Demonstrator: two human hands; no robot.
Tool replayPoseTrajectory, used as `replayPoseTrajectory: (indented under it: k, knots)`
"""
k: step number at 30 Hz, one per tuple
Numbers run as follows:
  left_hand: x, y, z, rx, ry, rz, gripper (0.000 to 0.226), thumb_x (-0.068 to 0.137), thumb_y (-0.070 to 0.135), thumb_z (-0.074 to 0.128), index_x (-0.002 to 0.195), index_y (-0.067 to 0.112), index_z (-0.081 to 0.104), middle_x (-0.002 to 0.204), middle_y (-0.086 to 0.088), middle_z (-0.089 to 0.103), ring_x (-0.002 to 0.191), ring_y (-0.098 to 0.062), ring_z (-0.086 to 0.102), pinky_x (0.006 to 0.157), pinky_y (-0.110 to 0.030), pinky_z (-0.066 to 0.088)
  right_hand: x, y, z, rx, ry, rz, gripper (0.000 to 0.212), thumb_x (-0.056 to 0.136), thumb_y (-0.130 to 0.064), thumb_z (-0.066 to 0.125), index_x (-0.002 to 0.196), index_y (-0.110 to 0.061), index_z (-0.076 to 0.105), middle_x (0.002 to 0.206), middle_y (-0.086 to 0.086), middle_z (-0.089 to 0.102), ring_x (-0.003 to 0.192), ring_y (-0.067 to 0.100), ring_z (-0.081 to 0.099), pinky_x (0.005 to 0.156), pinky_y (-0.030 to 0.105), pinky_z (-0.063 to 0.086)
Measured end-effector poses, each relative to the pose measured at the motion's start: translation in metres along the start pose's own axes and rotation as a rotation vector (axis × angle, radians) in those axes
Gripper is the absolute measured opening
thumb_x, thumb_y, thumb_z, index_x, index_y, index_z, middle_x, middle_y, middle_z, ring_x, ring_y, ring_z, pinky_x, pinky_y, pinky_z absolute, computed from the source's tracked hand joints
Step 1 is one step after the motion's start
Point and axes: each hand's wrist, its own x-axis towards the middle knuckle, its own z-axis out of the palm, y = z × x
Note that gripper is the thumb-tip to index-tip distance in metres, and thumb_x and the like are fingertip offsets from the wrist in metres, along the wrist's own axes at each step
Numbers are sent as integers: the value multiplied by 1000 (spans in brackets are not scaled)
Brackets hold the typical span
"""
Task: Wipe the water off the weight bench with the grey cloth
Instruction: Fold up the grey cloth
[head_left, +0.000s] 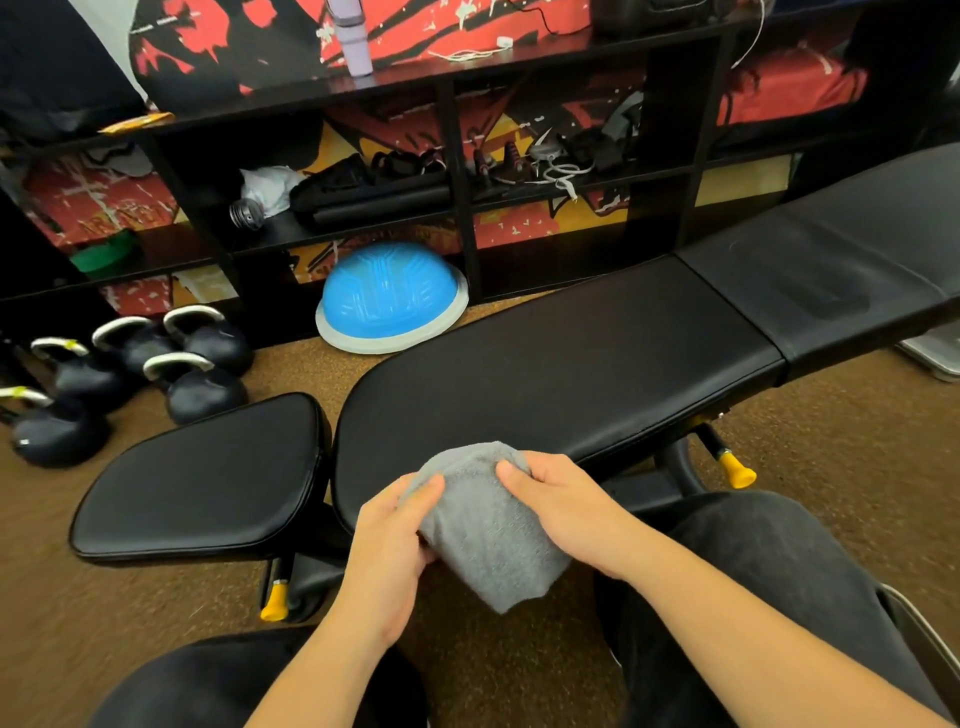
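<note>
Even, moderately bright indoor light from overhead, soft sheen on the black padded vinyl weight bench (571, 353), dim shadowed compartments in the black shelf unit (457, 171), wide-angle bowing of straight lines towards the edges, slight blur on the brown carpet floor (104, 597)

Item count, as visible: cloth (488, 540), quantity one. Hands, quantity two: one left hand (387, 540) and one right hand (566, 514). Bench (571, 364), quantity one, carrying three black pads (208, 478) in a row. Kettlebells (208, 397), quantity five, grouped on the floor (five handles can be counted, though the bodies overlap). Blue dome (389, 296), quantity one. Yellow caps (274, 603) on the bench frame, quantity two. Bottle (357, 47) on top of the shelf unit (465, 223), quantity one. Legs (769, 561) in dark trousers, quantity two. Items inside the shelf compartments are too cluttered to count reliably.
</note>
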Motion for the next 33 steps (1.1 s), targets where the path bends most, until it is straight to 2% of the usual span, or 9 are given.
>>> replayPoseTrajectory:
  k: [4, 7, 12, 16, 19, 21, 24, 29, 33]
  knots:
    - [4, -7, 5, 296, 99, 146, 46, 92, 23, 71, 132, 37, 52, 118, 11, 63, 104, -3, 65, 83, -27, 57, -10, -7, -11, 90, 52, -43, 39, 105, -44, 51, 98, -12, 72, 92, 8, 72, 84, 18, 67, 77, 37, 51]
    - [3, -11, 11, 578, 242, 391, 56, 82, 32, 81, 127, 38, 48, 115, 15, 54, 104, -3, 58, 77, -22, 51, -13, -10, -15, 99, 71, -60, 52, 104, -54, 46, 104, -7, 68, 87, 6, 65, 79, 20, 59, 73, 38, 47]
    - [-5, -11, 34, 178, -108, 199, 29, 91, 30, 69, 118, 24, 65, 111, 6, 73, 106, -11, 70, 92, -33, 56, -18, -15, -6, 152, 33, -110, 33, 109, -29, 44, 134, -25, 66, 115, -5, 76, 108, 11, 71, 91, 31, 59]
    - [-8, -16, 37, 310, -52, 340, 22, 90, 22, 73, 112, 26, 71, 104, 6, 75, 100, -13, 72, 85, -32, 59, -16, -14, 1, 228, 97, -66, 27, 103, -35, 56, 128, -27, 66, 111, 0, 76, 105, 14, 72, 89, 32, 60]
    - [-8, -17, 30, 525, -22, 465, 32, 83, 27, 81, 113, 32, 73, 106, 15, 74, 102, -6, 70, 85, -27, 57, -14, -12, -2, 358, 71, 6, 43, 90, -56, 68, 123, -29, 66, 109, 9, 75, 104, 24, 73, 91, 48, 61]
    - [-9, -14, 28, 542, -26, 497, 36, 79, 24, 84, 112, 34, 73, 106, 18, 74, 102, -3, 69, 86, -24, 56, -15, -13, -5, 349, 32, -5, 49, 84, -57, 70, 126, -32, 64, 107, 6, 75, 101, 21, 74, 84, 44, 62]
    - [-9, -9, 24, 554, -60, 555, 40, 77, 17, 85, 112, 33, 75, 105, 19, 75, 103, -4, 70, 86, -21, 56, -19, -20, -8, 248, 0, -30, 50, 82, -53, 72, 128, -37, 61, 91, -3, 73, 87, 12, 73, 75, 33, 60]
    - [-9, 4, 27, 318, -131, 433, 43, 73, 6, 82, 111, 24, 74, 104, 7, 78, 101, -12, 73, 85, -25, 59, -25, -37, -23, 178, 69, -58, 21, 101, -23, 62, 121, -24, 68, 106, 5, 76, 104, 23, 73, 96, 48, 58]
    - [-12, 23, 52, 336, -133, 506, 23, 80, 20, 73, 103, 24, 76, 98, 9, 78, 95, -10, 74, 78, -22, 59, -43, -48, -55, 234, 128, -85, 24, 103, -17, 56, 122, -24, 69, 112, 3, 76, 110, 19, 71, 99, 47, 57]
